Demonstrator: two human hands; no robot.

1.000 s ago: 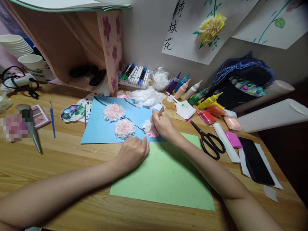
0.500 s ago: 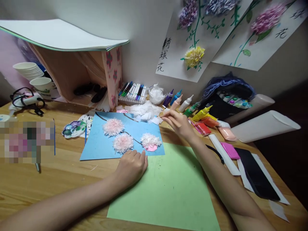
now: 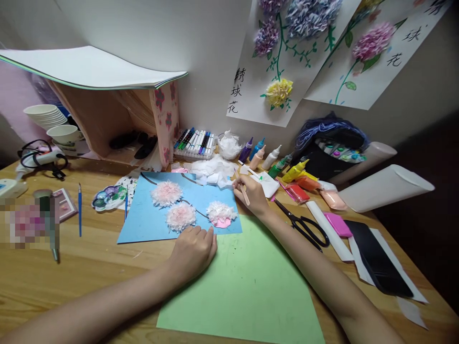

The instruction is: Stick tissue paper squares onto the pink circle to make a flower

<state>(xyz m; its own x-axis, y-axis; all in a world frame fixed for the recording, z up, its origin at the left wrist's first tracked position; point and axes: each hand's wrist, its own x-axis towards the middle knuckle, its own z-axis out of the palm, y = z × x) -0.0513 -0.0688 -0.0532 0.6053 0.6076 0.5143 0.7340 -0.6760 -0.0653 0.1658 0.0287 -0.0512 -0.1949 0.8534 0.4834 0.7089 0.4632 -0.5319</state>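
Observation:
My right hand is closed on a thin wooden craft stick, held slanted over the right edge of the blue paper. My left hand lies as a loose fist at the blue paper's lower edge, over the green sheet. Its fingers curl under, and nothing shows in them. Three fluffy tissue flowers sit on the blue paper among dark branch lines: a pink one, another pink one and a white one with a bare pink patch along its bottom.
Behind the paper lie white tissue pieces and several paint bottles. A white dish with a green spot is beyond my right hand. Black scissors and a black phone lie right; a paint palette and paintbrush lie left.
My right hand has come down and left, and the stick now shows plainly in its fingers. The white dish and more of the scissors are uncovered. My left hand stays by the paper.

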